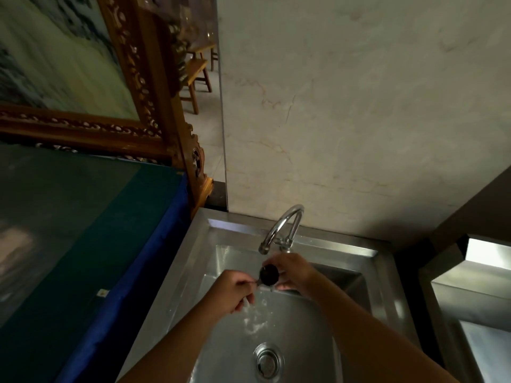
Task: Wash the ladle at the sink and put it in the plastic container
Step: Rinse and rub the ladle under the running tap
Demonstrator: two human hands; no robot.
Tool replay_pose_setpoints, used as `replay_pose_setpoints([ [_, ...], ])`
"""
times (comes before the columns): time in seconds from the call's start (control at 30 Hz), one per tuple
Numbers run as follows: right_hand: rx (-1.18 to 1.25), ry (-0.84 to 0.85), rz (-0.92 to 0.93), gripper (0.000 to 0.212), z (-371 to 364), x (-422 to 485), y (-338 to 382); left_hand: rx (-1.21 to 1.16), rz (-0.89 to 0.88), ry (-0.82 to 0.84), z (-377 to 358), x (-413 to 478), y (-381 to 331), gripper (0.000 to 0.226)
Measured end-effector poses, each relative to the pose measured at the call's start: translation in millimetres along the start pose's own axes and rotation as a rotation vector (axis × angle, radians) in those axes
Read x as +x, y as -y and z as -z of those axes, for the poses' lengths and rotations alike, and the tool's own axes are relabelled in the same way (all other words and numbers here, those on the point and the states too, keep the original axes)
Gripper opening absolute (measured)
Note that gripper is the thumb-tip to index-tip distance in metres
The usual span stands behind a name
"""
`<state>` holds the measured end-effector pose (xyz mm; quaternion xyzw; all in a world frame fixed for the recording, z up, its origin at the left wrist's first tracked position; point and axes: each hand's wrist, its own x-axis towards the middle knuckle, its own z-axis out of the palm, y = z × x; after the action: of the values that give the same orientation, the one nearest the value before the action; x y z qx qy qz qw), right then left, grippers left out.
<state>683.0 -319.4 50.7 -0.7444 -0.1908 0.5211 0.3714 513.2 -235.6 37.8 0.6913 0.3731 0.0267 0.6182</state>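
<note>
A small ladle (268, 275) with a dark round bowl is held over the steel sink (190, 261), right under the curved chrome tap (282, 228). My left hand (231, 293) grips the ladle's thin handle, whose pale end pokes out below my fingers. My right hand (294, 270) cups the ladle's bowl from the right, fingers around its rim. Water runs off the ladle and splashes on the sink floor above the drain (268, 360). No plastic container is in view.
A marble wall rises behind the sink. A table under a blue and green cloth (83, 244) adjoins the sink's left side, with a carved wooden picture frame (154, 106) above it. A second steel basin (475, 299) stands at the right.
</note>
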Motion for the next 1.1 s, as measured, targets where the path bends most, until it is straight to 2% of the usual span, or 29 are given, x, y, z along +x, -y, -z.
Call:
replay_pose_setpoints([
  [0.27, 0.262, 0.094, 0.115, 0.032, 9, -81, 4, 0.145, -0.091, 0.016, 9, -48, -34, 0.011],
  [0.47, 0.367, 0.131, 0.26, 0.026, 10, -125, 17, 0.129, -0.162, 0.032, 21, -82, -60, 0.009],
  [0.57, 0.371, 0.104, 0.307, 0.016, 2, -154, 24, 0.136, -0.205, 0.033, 30, -103, -73, 0.008],
  [0.83, 0.365, 0.019, 0.456, 0.02, -22, -224, 34, 0.226, -0.346, 0.029, 44, -150, -99, 0.007],
  [1.1, 0.412, -0.001, 0.578, 0.021, -29, -253, 26, 0.281, -0.444, -0.004, 44, -183, -115, 0.007],
])
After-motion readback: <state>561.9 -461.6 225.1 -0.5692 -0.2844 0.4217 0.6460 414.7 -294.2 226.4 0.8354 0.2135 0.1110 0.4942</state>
